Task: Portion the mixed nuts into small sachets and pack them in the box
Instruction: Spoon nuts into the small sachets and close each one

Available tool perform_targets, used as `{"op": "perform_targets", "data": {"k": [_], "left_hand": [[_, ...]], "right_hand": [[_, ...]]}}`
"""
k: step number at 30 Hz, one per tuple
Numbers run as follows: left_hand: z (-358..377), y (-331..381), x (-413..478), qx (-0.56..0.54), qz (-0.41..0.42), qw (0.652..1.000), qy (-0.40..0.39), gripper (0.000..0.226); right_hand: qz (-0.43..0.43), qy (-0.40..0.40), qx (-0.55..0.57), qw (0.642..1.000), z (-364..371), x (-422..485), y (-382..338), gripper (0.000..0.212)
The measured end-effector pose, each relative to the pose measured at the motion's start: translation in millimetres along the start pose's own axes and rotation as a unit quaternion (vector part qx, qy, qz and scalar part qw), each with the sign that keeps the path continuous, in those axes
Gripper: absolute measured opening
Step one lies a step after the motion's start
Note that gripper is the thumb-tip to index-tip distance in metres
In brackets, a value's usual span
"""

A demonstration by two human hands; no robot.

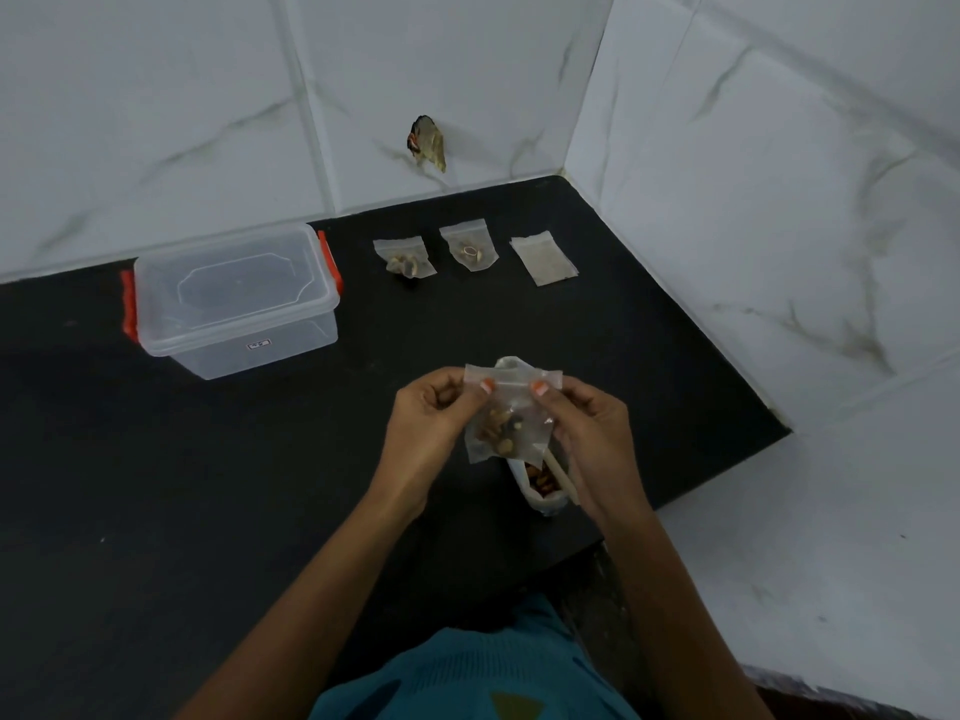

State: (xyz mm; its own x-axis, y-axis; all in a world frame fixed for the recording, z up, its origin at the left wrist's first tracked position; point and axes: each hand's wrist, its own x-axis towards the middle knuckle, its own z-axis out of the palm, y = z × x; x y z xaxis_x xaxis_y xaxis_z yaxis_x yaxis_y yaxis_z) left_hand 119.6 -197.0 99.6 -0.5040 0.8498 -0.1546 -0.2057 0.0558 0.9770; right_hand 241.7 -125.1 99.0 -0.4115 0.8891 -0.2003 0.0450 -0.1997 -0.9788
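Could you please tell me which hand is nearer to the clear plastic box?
Left. The left hand sits right of the box, toward the person; the right hand is farther right, across the sachet both pinch.

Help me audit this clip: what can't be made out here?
All head view.
1. Held sachet: whether its zip is sealed; thumbs of the left hand and right hand cover it.
2. Nut bag: fill level, hidden behind the sachet and right hand.
3. Label on the box: too small to read.
4. What the box holds: blurred by its cloudy lid.
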Motion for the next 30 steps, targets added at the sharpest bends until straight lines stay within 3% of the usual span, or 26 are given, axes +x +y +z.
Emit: {"op": "perform_targets", "data": {"k": [5, 10, 16, 21, 30], "left_hand": [[0, -3, 8, 0.045, 0.024, 0.998, 0.035, 0.009], [-7, -1, 20, 0.022, 0.015, 0.998, 0.059, 0.009], [-25, -2, 39, 0.030, -0.018, 0.999, 0.024, 0.019], [-25, -12, 73, 0.022, -0.024, 0.994, 0.108, 0.020], [-45, -55, 174, 0.165, -0.083, 0.959, 0.216, 0.022]], "right_hand": [[-0.011, -0.022, -0.027, 0.999, 8, 7, 0, 0.013], [0.010, -0.056, -0.029, 0.998, 10, 21, -1, 0.017], [-0.031, -0.022, -0.080, 0.996, 22, 52, 3, 0.017], [-0.071, -0.011, -0.194, 0.978, 43, 102, 17, 0.015], [-0.024, -0.001, -0.230, 0.973, 75, 203, 43, 0.011]]}}
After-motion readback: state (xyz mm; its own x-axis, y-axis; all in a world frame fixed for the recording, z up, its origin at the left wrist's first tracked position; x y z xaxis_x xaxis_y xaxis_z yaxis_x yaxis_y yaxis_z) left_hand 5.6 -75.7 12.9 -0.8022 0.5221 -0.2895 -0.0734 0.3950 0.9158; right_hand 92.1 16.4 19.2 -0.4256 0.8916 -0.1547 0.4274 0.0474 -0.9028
